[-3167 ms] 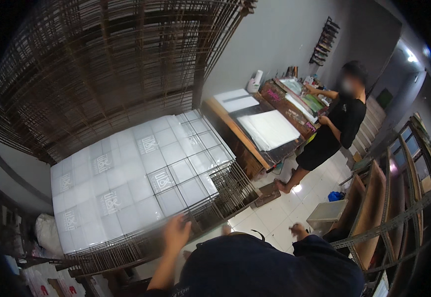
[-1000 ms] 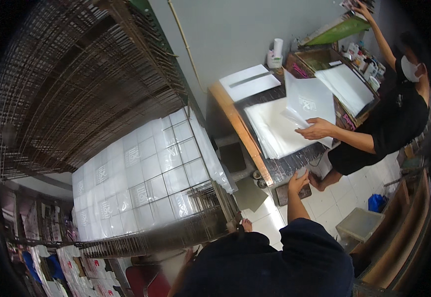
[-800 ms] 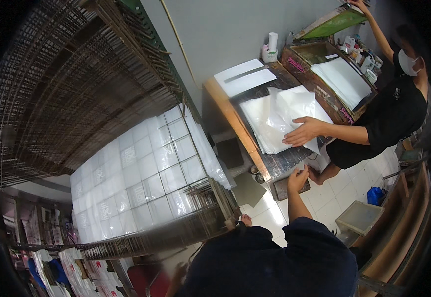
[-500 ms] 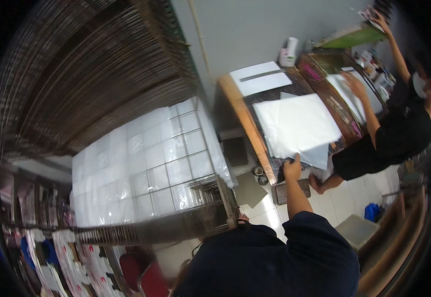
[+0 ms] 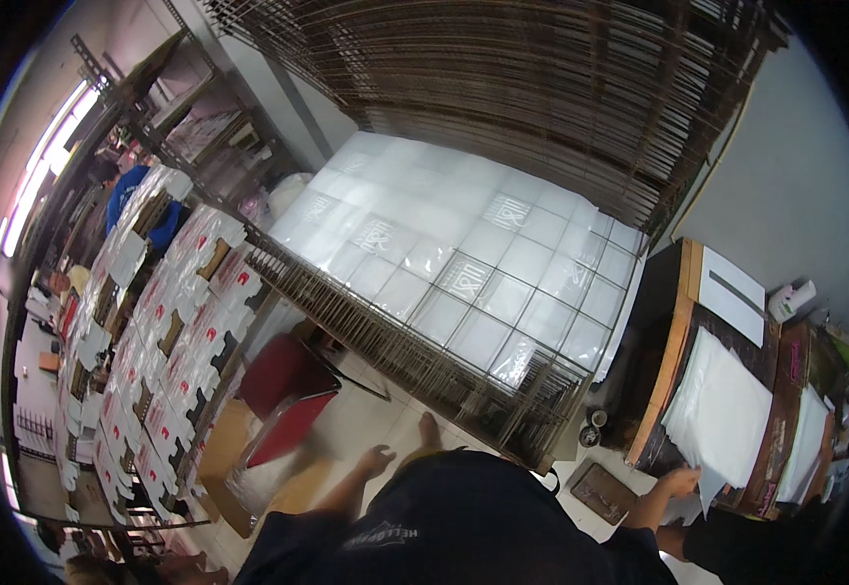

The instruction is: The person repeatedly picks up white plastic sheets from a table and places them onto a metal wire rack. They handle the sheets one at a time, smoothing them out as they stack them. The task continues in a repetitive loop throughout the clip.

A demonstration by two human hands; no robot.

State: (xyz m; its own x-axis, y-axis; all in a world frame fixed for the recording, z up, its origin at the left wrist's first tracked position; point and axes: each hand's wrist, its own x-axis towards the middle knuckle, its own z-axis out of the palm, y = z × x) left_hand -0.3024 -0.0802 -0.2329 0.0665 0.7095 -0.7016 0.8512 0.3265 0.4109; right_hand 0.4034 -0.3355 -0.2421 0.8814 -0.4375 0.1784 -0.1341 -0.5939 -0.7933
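Note:
My right hand [image 5: 678, 482] is closed on the near corner of a stack of thin white plastic sheets [image 5: 722, 405], which lies on a dark worktable with a wooden edge [image 5: 666, 375]. My left hand [image 5: 376, 461] hangs low over the floor with its fingers apart and nothing in them, near a red chair [image 5: 283, 390]. In front of me a wire drying rack [image 5: 415, 346] carries a layer of glossy translucent white sheets [image 5: 424, 255], some with white printing; its upper wire shelves [image 5: 541, 88] are tilted up.
Several stacks of flat white cartons [image 5: 166, 361] stand at the left. A co-worker in blue [image 5: 127, 195] is behind them. Another person's dark clothing [image 5: 751, 541] shows at lower right. Small tins [image 5: 592, 427] and a brown mat [image 5: 600, 492] are on the floor between rack and table.
My view has swung left, so the rack now fills the middle and the cartons show fully. My left hand has come into view. My right hand is still at the stack's near edge.

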